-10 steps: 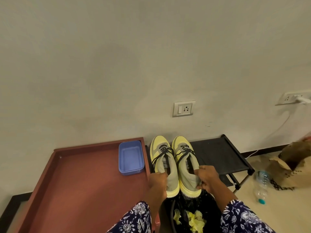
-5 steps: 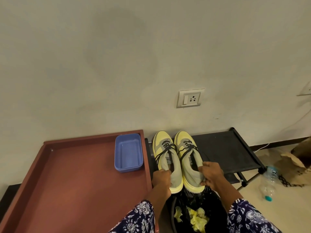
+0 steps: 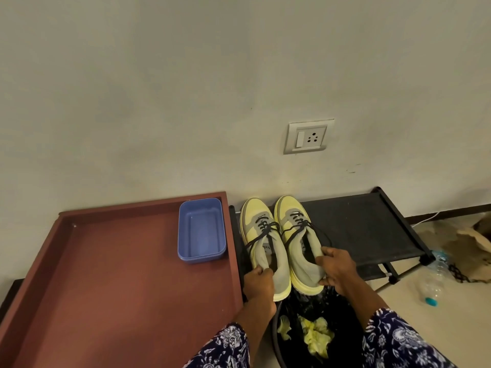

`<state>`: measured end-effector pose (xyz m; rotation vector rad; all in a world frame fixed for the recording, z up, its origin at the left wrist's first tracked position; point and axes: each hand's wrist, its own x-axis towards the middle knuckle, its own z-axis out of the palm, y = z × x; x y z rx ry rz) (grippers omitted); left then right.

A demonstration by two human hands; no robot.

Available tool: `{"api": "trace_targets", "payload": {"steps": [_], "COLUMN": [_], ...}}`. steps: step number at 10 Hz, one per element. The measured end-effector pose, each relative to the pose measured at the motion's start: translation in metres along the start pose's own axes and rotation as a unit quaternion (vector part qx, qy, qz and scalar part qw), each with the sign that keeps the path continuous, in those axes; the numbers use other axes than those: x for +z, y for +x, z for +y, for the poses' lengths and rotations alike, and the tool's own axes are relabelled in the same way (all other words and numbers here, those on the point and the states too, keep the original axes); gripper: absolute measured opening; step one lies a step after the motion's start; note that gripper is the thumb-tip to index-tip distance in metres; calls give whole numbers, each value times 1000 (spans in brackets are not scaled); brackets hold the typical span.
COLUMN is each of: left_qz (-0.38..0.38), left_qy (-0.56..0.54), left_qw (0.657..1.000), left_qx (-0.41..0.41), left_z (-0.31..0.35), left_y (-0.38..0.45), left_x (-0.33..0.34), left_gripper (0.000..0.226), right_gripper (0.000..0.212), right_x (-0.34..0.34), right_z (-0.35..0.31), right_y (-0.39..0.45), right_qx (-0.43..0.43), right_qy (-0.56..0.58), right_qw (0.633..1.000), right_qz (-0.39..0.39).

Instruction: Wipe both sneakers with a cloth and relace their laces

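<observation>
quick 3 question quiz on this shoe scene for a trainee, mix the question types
1. True or false: the left hand grips the heel of the left sneaker.
2. Multiple choice: the blue tub sits (a) on the black rack, (b) in the far right corner of the red-brown tray, (c) on the floor.
3. Fill in: the right hand has its grip on the ____ sneaker.

Key: 1 true; 2 b; 3 right.

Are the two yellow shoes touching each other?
Touching. The head view shows the left sneaker and right sneaker pressed side by side near the heels.
</observation>
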<state>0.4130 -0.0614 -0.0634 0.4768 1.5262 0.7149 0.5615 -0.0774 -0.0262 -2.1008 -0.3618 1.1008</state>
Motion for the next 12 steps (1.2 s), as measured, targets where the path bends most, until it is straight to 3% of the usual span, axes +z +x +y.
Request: {"api": "trace_targets", "payload": {"steps": [5, 6, 7, 8, 9, 10, 11, 12], "left_qz": [-16, -19, -28, -33, -37, -18, -9, 52], "left_qy": [53, 51, 57, 97, 99, 98, 98, 114], "left_qw": [998, 998, 998, 994, 993, 988, 977, 952], "left_qx": [12, 17, 25, 32, 45, 115, 190, 280], "left_z": [-4, -4, -2, 6, 16, 37, 57, 84], "left_y": [2, 2, 1, -1, 0, 0, -1, -2], "left_x": [0, -1, -1, -3, -5, -11, -17, -33], "left_gripper": [29, 29, 11, 26, 27, 24, 29, 35], "right_gripper": [56, 58, 59, 52, 35, 25, 32, 34], "right_x": [9, 10, 11, 10, 8, 12, 24, 50], "right_z": [11, 12, 14, 9, 2, -12, -23, -34], "right_y": [14, 10, 11, 6, 0, -8, -14, -9], "right_qx": [-1, -4, -3, 3, -34, -108, -151, -185], "right_qy": [12, 6, 3, -5, -50, -48, -8, 16], "right_qw": [1000, 1000, 1000, 1000, 997, 979, 964, 961], "right_qz": [-1, 0, -1, 5, 45, 166, 220, 202]}}
